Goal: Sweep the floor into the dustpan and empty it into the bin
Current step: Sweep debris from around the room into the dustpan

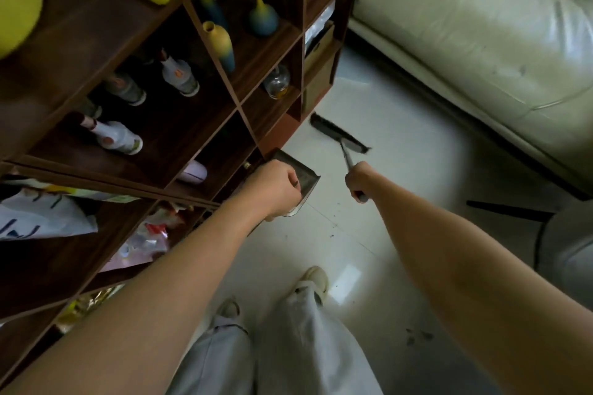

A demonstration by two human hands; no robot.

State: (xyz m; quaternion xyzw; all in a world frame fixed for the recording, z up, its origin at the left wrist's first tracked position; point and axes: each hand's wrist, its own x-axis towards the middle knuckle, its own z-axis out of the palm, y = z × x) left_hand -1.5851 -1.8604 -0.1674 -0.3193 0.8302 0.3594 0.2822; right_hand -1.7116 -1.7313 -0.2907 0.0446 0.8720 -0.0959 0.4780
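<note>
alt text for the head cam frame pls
Seen from above, a person's right hand grips a broom on the pale tiled floor, while the left hand holds a dustpan beside a dark wooden shelf; a pale sofa stands opposite.

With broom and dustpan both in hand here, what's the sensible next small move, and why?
Probably draw the broom back across the floor toward the dustpan. The right hand grips its handle with the brush head out by the shelf corner, the left hand holds the dustpan, and dark specks lie on the tiles nearer the feet, not yet gathered.
</note>
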